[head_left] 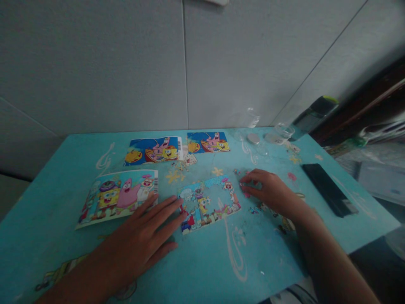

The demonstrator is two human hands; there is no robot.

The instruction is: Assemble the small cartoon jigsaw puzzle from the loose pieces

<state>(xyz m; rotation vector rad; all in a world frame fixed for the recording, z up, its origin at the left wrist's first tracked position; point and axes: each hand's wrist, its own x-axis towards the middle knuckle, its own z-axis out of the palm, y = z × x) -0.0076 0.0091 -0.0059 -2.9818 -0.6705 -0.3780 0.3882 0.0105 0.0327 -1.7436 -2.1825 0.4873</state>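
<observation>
A partly assembled jigsaw puzzle [193, 218] with a cartoon picture lies on the table, its outer parts joined around a gap right of the middle. My left hand [152, 232] lies flat with fingers spread, its fingertips at the puzzle's left edge. To the right of the puzzle, my right hand [265, 188] has its thumb and fingers pinched at a small pinkish puzzle piece [246, 194], mostly hidden by the fingers. Several loose puzzle pieces [255, 210] lie under and beside this hand. Left of the puzzle is a printed picture sheet [126, 192] showing similar characters, partly beneath my left fingers.
Behind are a blue picture sheet [152, 150] and a smaller blue picture [209, 142]. Clear containers [281, 131], a round lid [253, 138] and a dark bottle [314, 116] stand at the back right. A black flat object [329, 189] lies near the table's right edge.
</observation>
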